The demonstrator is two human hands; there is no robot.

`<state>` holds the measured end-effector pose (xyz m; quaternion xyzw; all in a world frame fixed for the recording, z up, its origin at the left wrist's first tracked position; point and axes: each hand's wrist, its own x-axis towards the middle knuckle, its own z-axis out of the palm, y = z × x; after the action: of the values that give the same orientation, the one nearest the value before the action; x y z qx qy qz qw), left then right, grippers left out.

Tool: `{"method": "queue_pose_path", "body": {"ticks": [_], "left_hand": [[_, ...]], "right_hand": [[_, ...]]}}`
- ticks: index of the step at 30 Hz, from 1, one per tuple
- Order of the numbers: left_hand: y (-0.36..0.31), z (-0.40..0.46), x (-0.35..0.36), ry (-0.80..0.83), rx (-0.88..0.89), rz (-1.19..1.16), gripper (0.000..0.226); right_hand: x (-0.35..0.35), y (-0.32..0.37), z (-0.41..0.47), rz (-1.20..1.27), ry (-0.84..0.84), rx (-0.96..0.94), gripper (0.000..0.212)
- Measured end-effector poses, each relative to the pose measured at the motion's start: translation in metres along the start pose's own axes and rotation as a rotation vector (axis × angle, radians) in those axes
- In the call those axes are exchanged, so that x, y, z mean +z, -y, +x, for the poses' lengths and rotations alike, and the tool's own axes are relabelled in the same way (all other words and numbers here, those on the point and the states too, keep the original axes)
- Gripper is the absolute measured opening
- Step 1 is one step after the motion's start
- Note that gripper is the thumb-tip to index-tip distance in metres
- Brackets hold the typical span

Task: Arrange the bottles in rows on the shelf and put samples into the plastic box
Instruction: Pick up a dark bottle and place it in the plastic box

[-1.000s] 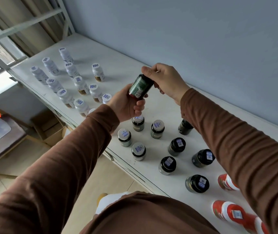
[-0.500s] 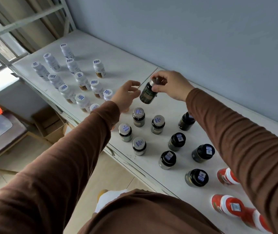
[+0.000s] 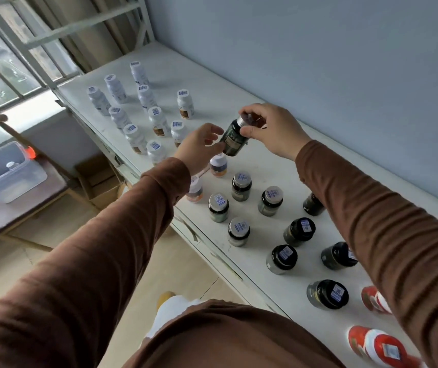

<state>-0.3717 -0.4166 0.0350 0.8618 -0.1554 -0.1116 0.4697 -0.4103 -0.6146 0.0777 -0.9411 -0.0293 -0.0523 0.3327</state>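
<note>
A dark green bottle (image 3: 233, 140) with a silver cap hangs tilted above the white shelf (image 3: 255, 160). My right hand (image 3: 271, 130) grips it by the cap. My left hand (image 3: 202, 147) is beside the bottle's lower body, fingers spread and touching it lightly. Under the hands stand several dark bottles with silver caps (image 3: 241, 185), further right several black-capped jars (image 3: 299, 231), and red bottles (image 3: 380, 346) at the near right. Several white bottles (image 3: 156, 120) stand in rows at the far left of the shelf. A clear plastic box (image 3: 5, 172) sits on a low table at left.
A blue-grey wall (image 3: 319, 62) runs along the back of the shelf. Two orange-labelled bottles (image 3: 218, 167) stand just under my left wrist. A cardboard box (image 3: 101, 179) lies on the floor below the shelf edge. A barred window (image 3: 5, 62) is at far left.
My left hand let go of the dark green bottle and opened; the right hand now carries it by the cap. The bottle has shifted a little toward the wall and hangs more upright.
</note>
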Motion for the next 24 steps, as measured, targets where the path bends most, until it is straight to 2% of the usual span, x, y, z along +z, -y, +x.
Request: {"method": "queue_pose_path", "body": {"ticks": [7,14,24], "left_hand": [[0.038,-0.03,-0.09,-0.174,-0.016,0.072,0.027],[0.108,-0.094,-0.206,-0.337,-0.108,0.236,0.031],[0.242,-0.187,-0.377,-0.374,-0.221,0.476,0.028]], "right_hand": [[0.047,0.08,0.04,0.011,0.091,-0.151,0.038],[0.142,0.192,0.08,0.045,0.232,-0.294,0.043],[0.308,0.357,0.109,-0.03,0.339,-0.406,0.043]]}}
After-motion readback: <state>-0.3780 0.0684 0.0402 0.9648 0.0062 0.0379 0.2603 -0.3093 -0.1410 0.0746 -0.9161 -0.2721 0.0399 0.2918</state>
